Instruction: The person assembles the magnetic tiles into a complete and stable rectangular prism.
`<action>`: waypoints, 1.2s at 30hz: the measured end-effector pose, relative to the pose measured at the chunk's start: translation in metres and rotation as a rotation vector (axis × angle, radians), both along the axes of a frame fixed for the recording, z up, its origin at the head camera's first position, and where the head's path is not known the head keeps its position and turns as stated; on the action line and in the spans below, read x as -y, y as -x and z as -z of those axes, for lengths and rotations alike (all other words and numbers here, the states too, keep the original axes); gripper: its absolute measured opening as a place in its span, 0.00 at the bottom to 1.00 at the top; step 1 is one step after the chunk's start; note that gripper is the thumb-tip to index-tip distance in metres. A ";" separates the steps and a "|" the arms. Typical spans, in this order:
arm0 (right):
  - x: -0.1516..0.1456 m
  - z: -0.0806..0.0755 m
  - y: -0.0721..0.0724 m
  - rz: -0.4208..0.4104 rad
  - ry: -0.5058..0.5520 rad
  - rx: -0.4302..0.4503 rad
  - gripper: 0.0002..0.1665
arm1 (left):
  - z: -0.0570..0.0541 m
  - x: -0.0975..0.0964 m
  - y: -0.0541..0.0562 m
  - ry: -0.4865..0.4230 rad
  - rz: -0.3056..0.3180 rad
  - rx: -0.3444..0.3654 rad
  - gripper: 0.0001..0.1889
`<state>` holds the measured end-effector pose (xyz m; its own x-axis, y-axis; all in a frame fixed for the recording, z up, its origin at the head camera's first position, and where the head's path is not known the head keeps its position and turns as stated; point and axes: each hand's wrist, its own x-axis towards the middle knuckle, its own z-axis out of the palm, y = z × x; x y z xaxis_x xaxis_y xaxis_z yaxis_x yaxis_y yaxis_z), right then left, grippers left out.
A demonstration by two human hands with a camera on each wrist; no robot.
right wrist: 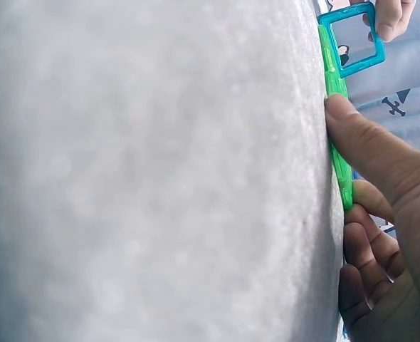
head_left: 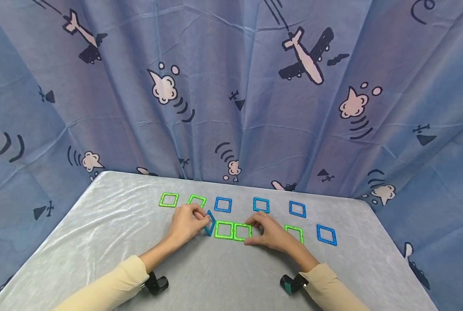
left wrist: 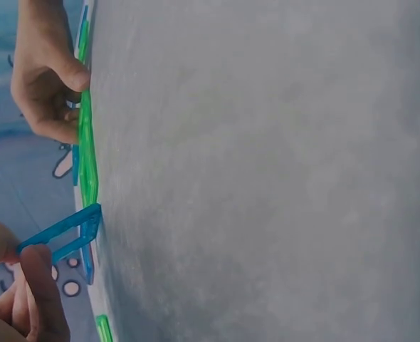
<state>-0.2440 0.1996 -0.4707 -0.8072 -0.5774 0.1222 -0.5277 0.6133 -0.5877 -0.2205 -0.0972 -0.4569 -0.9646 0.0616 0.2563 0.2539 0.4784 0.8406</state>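
In my left hand, the thumb and fingers pinch a blue square magnetic tile by one side. That tile stands tilted up from the cloth, its far side at the left end of a green pair, as the left wrist view also shows. The left green magnetic tile and the right green magnetic tile lie flat, edge to edge. My right hand grips the right green tile at its outer end, thumb on the near edge and fingers at the far corner. Whether the blue tile touches the green one is hard to tell.
Behind lie a green tile, another green tile partly behind my left hand, and blue tiles in a row. To the right are a green tile, partly covered by my right arm, and a blue tile. A curtain hangs behind the table.
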 end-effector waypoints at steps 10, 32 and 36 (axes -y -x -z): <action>0.000 -0.001 -0.001 0.009 0.001 0.005 0.29 | 0.001 -0.005 -0.002 -0.069 0.047 0.051 0.06; 0.001 -0.001 -0.001 0.002 0.009 0.009 0.29 | 0.011 -0.002 0.005 -0.099 0.200 0.051 0.16; 0.000 0.001 -0.001 -0.003 0.012 -0.006 0.28 | 0.012 0.002 0.006 -0.097 0.254 0.058 0.20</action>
